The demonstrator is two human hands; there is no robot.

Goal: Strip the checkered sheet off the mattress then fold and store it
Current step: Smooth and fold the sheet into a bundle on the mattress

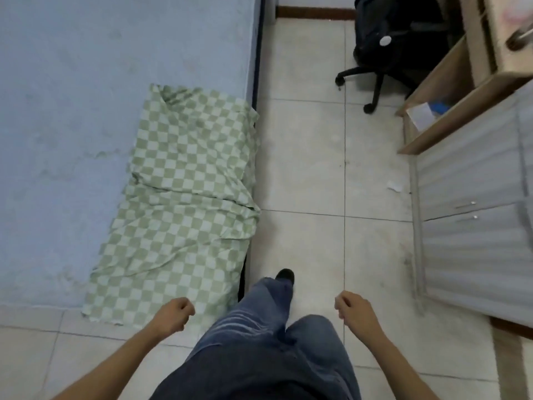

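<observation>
Sheet: the checkered sheet [178, 197] lies folded into a long, rumpled strip along the right edge of the mattress [72, 111], with its near end drooping over the foot of the bed toward the floor [305, 157]
Left hand: my left hand [173, 311] has its fingers curled in and nothing in them; it sits near the sheet's drooping end but grips none of it
Right hand: my right hand [353, 310] is likewise curled and empty, out over the tiles, well apart from the left with my legs between them
Stage, as I judge it: stripping looks done and folding is partway; the shorter folds and the storing remain
Risk, sliding: the strip already overhangs the edge, so a pull on one corner could drag it to the floor and spill the layers
Risk, creases: ridges cross the middle, and folding over them unsmoothed would give a lumpy, lopsided bundle
Risk, dirt: the tiles look scuffed and a paper scrap [393, 186] lies there, so a trailing end would pick up grime
Risk, footing: a hanging tail near my feet, or the office chair [395, 53] legs, could trip me
Risk, storage: the grey cabinet [476, 226] looks closed, so arriving with both hands full means juggling the bundle
</observation>
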